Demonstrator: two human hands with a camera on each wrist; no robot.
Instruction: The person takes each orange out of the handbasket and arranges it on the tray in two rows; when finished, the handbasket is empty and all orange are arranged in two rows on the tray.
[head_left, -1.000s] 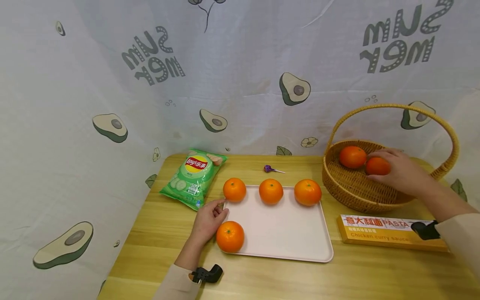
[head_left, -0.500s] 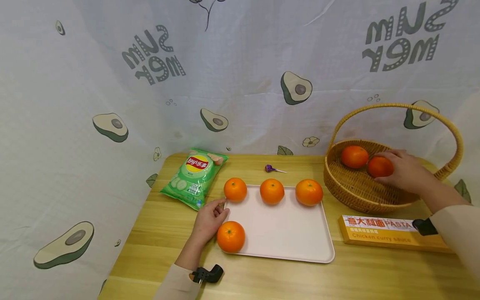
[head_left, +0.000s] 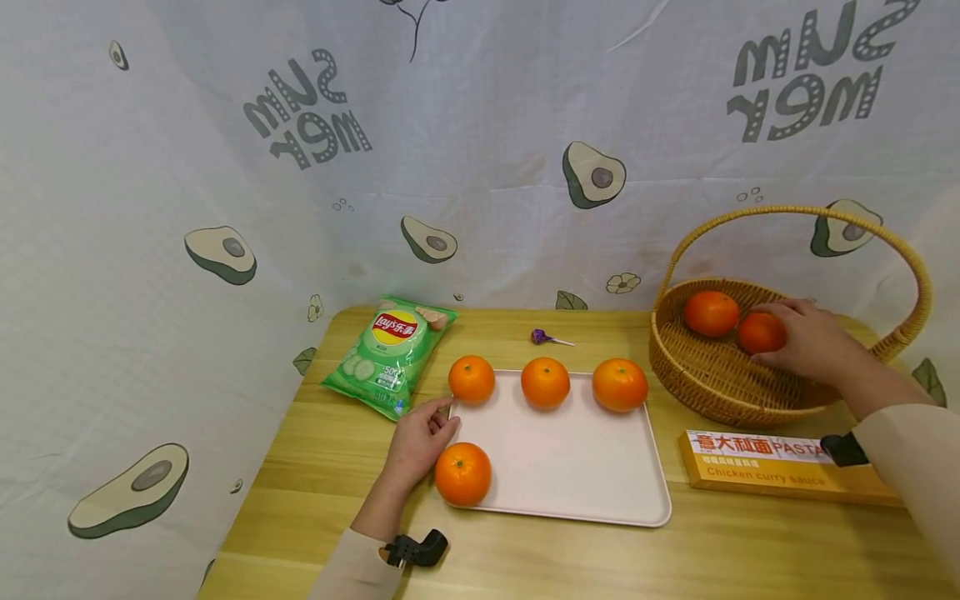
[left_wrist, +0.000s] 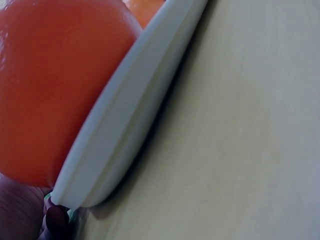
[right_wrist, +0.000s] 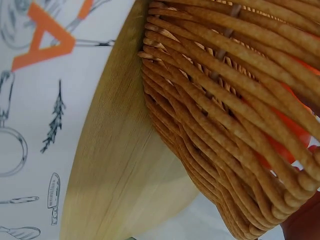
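Observation:
In the head view my right hand reaches into the wicker basket and holds an orange with fingers above and thumb below. A second orange lies just left of it in the basket. My left hand grips the left rim of the pale tray between two oranges. One of them, the front-left orange, fills much of the left wrist view. Along the tray's back edge sit a left orange, a middle orange and a right orange. Basket weave mostly hides the right hand in its wrist view.
A green chip bag lies at the back left of the wooden table. Behind the tray is a purple lollipop. A pasta box lies in front of the basket, whose tall handle arches over it.
My right fingers and thumb have shifted slightly right on the orange, showing more of it. The left hand and the oranges on the tray stay put; the view shifts a little.

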